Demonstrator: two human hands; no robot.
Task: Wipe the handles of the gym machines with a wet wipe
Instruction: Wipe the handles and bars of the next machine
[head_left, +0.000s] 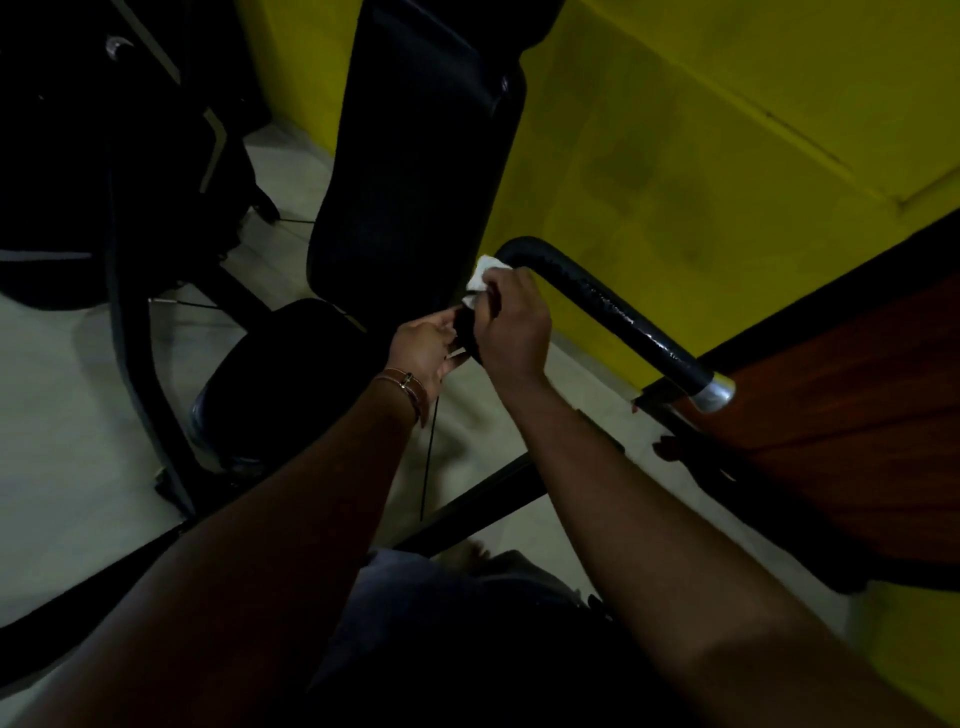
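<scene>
Landmark: the black handle (613, 312), a curved bar w/ a silver end cap (716, 393) at its near end.

Right hand (511, 325) sits just below the handle's far bend, fingers curled, pinching the white wet wipe (480, 273); the wipe pokes out above the knuckles, right beside the bend, maybe touching it — too dark to tell. Left hand (423, 348) is left of the handle, close against the right hand, fingers bent round something dark between the two hands; can't tell what, or how firm the hold is.

Risks, judged from this:
- wipe is bunched small, so it could slide off the bar mid-stroke & skip patches
- bar looks shiny/slick; a loose pinch may drop the wipe to the floor (78, 441)
- low light: missed spots near the cap likely
- backrest pad (415, 182) sits close left of the bend, so knuckles could knock it.
</scene>
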